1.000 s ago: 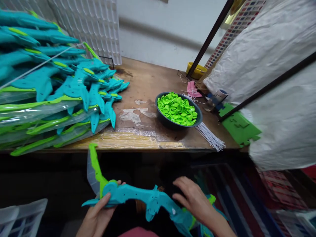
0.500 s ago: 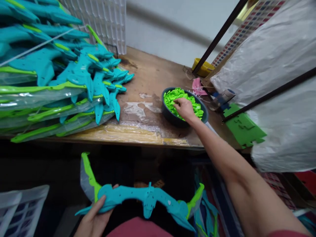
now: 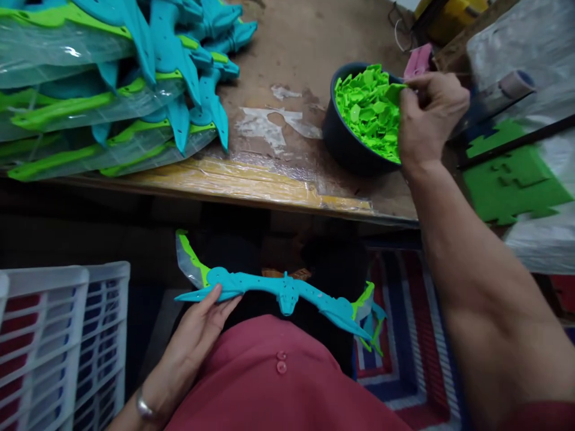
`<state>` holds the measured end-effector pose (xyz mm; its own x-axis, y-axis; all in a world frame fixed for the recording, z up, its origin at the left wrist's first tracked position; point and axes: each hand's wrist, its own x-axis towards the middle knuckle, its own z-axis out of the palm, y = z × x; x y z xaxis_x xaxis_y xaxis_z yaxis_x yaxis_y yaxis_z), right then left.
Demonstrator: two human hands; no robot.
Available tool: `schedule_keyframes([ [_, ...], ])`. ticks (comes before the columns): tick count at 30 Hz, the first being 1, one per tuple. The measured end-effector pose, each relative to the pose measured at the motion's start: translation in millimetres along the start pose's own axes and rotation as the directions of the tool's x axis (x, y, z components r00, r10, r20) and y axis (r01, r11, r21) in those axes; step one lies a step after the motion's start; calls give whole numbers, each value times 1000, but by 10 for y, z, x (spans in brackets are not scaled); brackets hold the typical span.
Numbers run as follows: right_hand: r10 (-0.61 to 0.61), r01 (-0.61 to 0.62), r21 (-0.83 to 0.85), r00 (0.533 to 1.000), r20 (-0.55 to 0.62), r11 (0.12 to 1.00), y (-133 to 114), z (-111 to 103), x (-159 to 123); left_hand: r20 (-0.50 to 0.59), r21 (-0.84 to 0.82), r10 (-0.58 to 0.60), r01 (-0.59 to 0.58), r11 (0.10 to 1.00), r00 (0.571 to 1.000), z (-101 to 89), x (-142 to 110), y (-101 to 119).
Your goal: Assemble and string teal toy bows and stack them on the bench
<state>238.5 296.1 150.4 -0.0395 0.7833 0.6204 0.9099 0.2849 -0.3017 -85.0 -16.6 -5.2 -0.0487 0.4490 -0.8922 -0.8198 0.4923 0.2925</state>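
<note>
A bow-shaped teal plastic toy (image 3: 263, 287) with lime-green tips lies across my lap. My left hand (image 3: 202, 320) is closed on its left end, thumb on top and fingers underneath. Over the right rim of a dark bowl (image 3: 348, 143) is my right hand (image 3: 429, 120), with thumb and fingers pinched on a small green plastic piece (image 3: 396, 91). Many similar lime-green pieces (image 3: 366, 114) fill the bowl, which stands on the wooden table (image 3: 291, 36).
Teal and green toys (image 3: 175, 90) are piled at the table's left. Right of the bowl lie a pink scrap (image 3: 417, 60) and a green foam mat (image 3: 512, 179). A white crate (image 3: 67, 335) stands at lower left, a striped blue and red bag (image 3: 404, 341) at lower right.
My right hand left the toy, reached into the bowl, and is now at its right rim with a green piece. My left hand keeps holding the toy. The view has tilted downward.
</note>
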Motion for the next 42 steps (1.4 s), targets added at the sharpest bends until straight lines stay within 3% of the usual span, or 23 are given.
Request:
schedule_keyframes([
  [2, -27, 22, 142, 999, 32, 990, -217, -196, -421, -17, 17, -95, 95, 995, 995, 27, -52, 10],
  [3, -41, 15, 231, 993, 106, 973, -341, -274, -706, -9, 25, -160, 160, 987, 987, 31, -82, 11],
  [5, 22, -137, 350, 950, 313, 927, -562, -374, -1370, 23, 44, -271, 270, 962, 962, 19, -151, 0],
  [7, 71, -374, 429, 815, 574, 822, -698, -395, -2053, 41, 61, -335, 332, 941, 941, -2, -220, -20],
  [9, 176, -602, 387, 668, 723, 698, -759, -368, -2628, 85, 120, -372, 361, 925, 924, -2, -275, -39],
  [10, 215, -671, 366, 619, 755, 645, -777, -352, -2848, 137, 181, -382, 356, 917, 914, 15, -292, -48],
  [12, 257, -747, 346, 560, 788, 567, -816, -340, -3146, 279, 346, -368, 264, 900, 887, 83, -295, -72],
  [14, 259, -786, 353, 530, 807, 507, -869, -365, -3292, 412, 496, -306, 70, 866, 858, 184, -257, -120],
  [18, 312, -856, 367, 484, 818, 365, -966, -426, -3402, 497, 689, -163, -273, 672, 853, 356, -102, -280],
  [20, 336, -871, 375, 473, 814, 319, -987, -419, -3452, 551, 722, -18, -465, 512, 835, 394, -20, -338],
  [21, 334, -874, 379, 471, 817, 305, -993, -407, -3479, 606, 704, 78, -579, 412, 792, 405, 19, -349],
  [23, 315, -872, 384, 473, 823, 304, -1006, -370, -3527, 741, 611, 217, -773, 173, 635, 428, 96, -329],
  [24, 305, -866, 386, 479, 823, 318, -1017, -347, -3545, 799, 565, 213, -823, 53, 562, 444, 137, -304],
  [25, 292, -857, 385, 487, 823, 342, -1031, -323, -3559, 837, 538, 153, -841, -57, 525, 464, 181, -273],
  [26, 275, -843, 383, 498, 822, 378, -1048, -298, -3569, 850, 527, 57, -837, -151, 524, 487, 227, -240],
  [28, 234, -788, 382, 536, 811, 483, -1080, -249, -3577, 802, 530, -139, -800, -283, 581, 536, 329, -184],
  [30, 183, -691, 377, 592, 785, 617, -1095, -210, -3574, 749, 534, -244, -778, -331, 617, 572, 431, -146],
  [33, 74, -488, 378, 682, 727, 787, -1063, -191, -3561, 739, 526, -283, -786, -324, 611, 590, 548, -120],
  [35, 14, -383, 373, 713, 701, 845, -1024, -203, -3553, 736, 519, -303, -792, -322, 606, 588, 587, -112],
  [42, 9, -300, 282, 700, 714, 911, -991, -252, -3576, 718, 507, -353, -799, -325, 599, 619, 602, -117],
])
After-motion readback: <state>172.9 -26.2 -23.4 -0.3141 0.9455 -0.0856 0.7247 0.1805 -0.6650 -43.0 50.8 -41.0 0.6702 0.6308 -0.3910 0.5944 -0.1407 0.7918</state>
